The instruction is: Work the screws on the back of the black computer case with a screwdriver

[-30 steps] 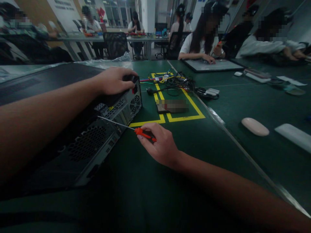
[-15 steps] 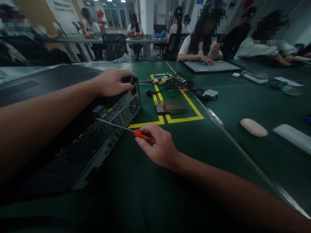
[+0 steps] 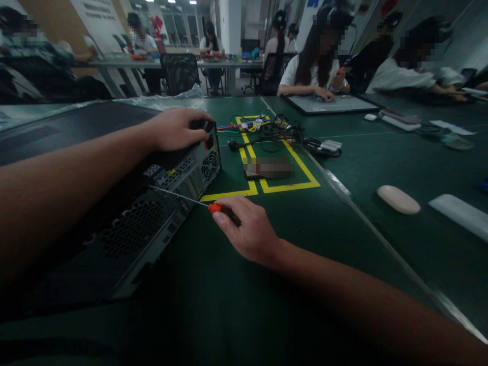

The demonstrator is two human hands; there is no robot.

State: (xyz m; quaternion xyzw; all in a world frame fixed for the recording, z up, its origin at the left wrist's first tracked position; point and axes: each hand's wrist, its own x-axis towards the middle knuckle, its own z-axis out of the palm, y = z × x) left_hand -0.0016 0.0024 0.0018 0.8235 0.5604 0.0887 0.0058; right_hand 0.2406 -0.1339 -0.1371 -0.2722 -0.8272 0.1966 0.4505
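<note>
A black desktop computer case (image 3: 133, 282) lies on its side at the left, its metal rear panel with vents and slots facing me. My left hand (image 3: 179, 128) grips the far top corner, thumb bent over the edge near a small red switch. My right hand (image 3: 247, 229) is closed around the orange-and-black handle of a screwdriver (image 3: 224, 211). The long thin shaft points left, and its tip meets the rear panel above the honeycomb vent. Whether the tip sits in a screw is too small to make out.
Beyond the case lies a tangle of black cables (image 3: 282, 128) with a plug. A blurred-out flat object (image 3: 269, 168) lies inside yellow tape (image 3: 292, 188) on the green table. At right are a beige oval item (image 3: 398, 199) and a white bar (image 3: 461, 213). Other people sit opposite.
The screwdriver handle has turned in my right hand, showing more black and less orange. Its tip stays at the same spot on the panel. My left hand is in the same place.
</note>
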